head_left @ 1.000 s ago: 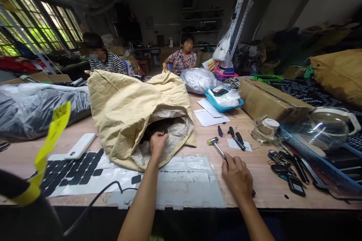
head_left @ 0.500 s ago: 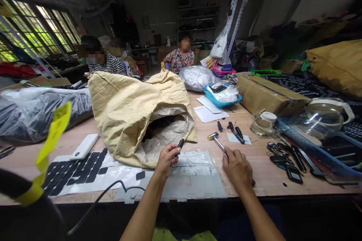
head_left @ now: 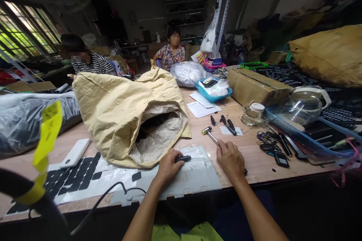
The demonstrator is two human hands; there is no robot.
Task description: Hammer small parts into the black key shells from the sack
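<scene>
Pale woodgrain tabletop; left grip pinches a slim black cylinder, right grip curls round a shiny-shafted hammer

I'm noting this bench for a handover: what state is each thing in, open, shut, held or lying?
left hand: closed on a black piece
black piece: held, roughly level
right hand: closed on the hammer
hammer: held by its handle
cloth sack: mouth open
glass jar: white lid on
blue tray: open, things inside
white device: lying flat
</scene>
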